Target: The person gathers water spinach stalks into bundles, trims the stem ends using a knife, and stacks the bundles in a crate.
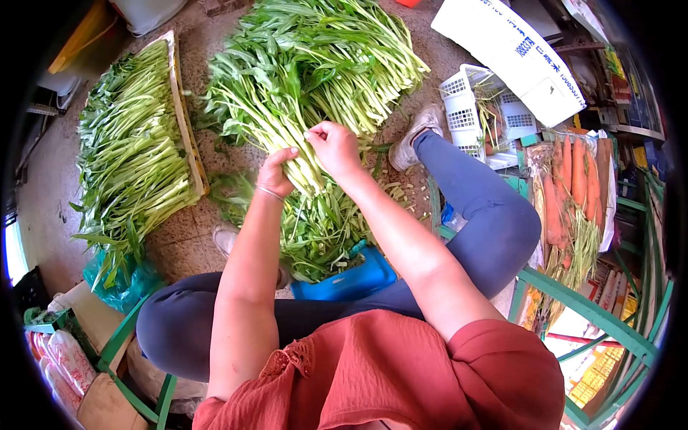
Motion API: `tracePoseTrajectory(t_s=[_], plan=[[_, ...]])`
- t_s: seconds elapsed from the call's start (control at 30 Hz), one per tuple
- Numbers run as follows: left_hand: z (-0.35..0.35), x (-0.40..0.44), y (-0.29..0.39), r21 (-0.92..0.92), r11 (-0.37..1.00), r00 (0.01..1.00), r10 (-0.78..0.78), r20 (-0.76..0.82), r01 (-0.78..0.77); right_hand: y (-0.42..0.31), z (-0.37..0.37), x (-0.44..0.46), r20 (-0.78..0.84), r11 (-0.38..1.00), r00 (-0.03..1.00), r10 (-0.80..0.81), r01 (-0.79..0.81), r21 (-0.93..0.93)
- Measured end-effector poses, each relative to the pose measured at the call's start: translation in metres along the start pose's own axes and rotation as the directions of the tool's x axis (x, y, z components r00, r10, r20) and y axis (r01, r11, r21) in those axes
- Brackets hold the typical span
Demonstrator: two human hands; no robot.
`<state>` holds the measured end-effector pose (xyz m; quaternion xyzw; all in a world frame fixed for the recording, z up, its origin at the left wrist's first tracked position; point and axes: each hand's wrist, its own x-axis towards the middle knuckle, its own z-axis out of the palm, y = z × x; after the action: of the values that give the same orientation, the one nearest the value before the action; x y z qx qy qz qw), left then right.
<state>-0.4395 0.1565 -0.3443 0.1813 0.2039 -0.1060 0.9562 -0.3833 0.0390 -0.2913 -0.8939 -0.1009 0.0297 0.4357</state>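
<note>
My left hand point(276, 172) is wrapped round the lower stems of a bunch of water spinach point(304, 172), thumb on top, pale cut ends pointing towards me. On the bunch's right side, my right hand point(335, 149) is closed in a pinch at the stems; what lies exactly between its fingertips is partly hidden. Just beyond both hands spreads a large heap of water spinach point(337, 57) on the floor. Beneath them, loose leaves and trimmings point(322, 236) fill a blue container point(351, 279) between my legs.
To the left, bundled water spinach point(136, 136) lies in rows along a pale-edged board point(188, 122). A teal plastic bag point(122, 276) sits near my left knee. On the right are a white basket point(462, 107), a white foam box point(516, 54), carrots point(570, 179) and a green metal frame point(588, 308).
</note>
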Motion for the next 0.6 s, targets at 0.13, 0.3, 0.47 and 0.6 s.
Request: tracePoseTrajectory(t_s=[0.13, 0.3, 0.47, 0.6], plan=[[0.001, -0.002, 0.003, -0.02, 1.0, 1.0, -0.011, 0.001, 0.011, 0.006, 0.009, 0.0, -0.065, 0.999, 0.998, -0.022, 0.02, -0.037], [0.01, 0.0, 0.008, -0.046, 0.999, 1.0, 0.005, 0.014, -0.004, 0.007, 0.004, 0.007, 0.026, 0.96, 0.961, 0.275, -0.276, 0.042], [0.023, -0.004, 0.01, -0.054, 0.998, 1.0, -0.024, 0.01, 0.025, -0.003, -0.004, 0.008, -0.001, 0.964, 0.981, 0.195, -0.191, 0.185], [0.03, -0.003, 0.012, -0.173, 0.985, 0.983, 0.019, 0.18, 0.013, -0.018, -0.041, -0.007, 0.004, 0.786, 0.939, 0.343, -0.29, 0.546]])
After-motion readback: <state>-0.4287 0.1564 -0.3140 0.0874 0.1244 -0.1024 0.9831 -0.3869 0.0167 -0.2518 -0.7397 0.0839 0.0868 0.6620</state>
